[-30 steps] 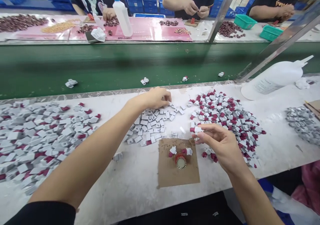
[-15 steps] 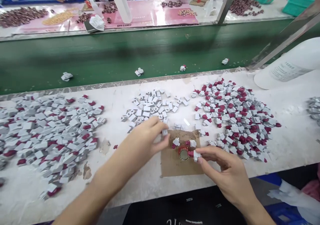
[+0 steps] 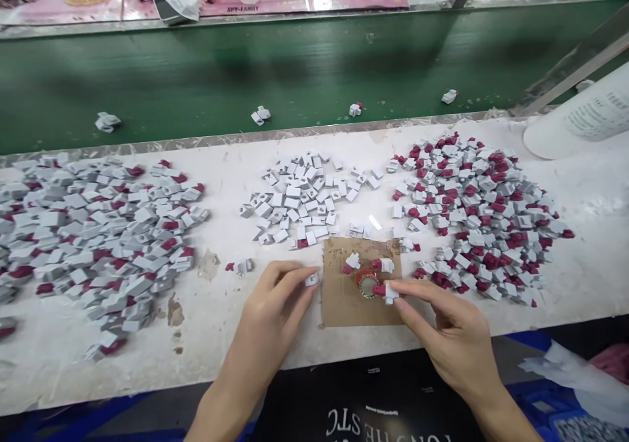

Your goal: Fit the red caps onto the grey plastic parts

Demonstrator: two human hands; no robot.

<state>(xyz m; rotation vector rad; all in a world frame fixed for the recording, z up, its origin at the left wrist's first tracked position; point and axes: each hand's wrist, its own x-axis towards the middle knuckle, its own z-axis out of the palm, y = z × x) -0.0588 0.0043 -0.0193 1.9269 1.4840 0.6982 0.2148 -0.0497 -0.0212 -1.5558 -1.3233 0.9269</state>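
My left hand (image 3: 278, 308) pinches a small light-grey plastic block (image 3: 311, 279) just left of the brown cardboard square (image 3: 339, 311). Over the cardboard's right side, my right hand (image 3: 445, 324) grips a white-and-maroon plastic piece (image 3: 390, 293), its maroon end at the rim of a bottle cap (image 3: 367, 285). The cap looks red outside, with a dull greyish inside. Two more white-and-maroon pieces lie on the cardboard behind the cap. A loose pile of grey blocks (image 3: 299, 193) sits behind my left hand.
Large heaps of grey-and-maroon pieces (image 3: 122, 245) and white-and-maroon pieces (image 3: 472, 213) lie left and right. Beyond the table edge, a green belt (image 3: 196, 75) carries several pieces. A white bottle (image 3: 574, 114) and a metal post (image 3: 570, 69) stand at the right.
My left hand has drawn back toward me from the grey block pile, with a block between its fingers. My right hand still holds its piece by the cap. The view has tilted down.
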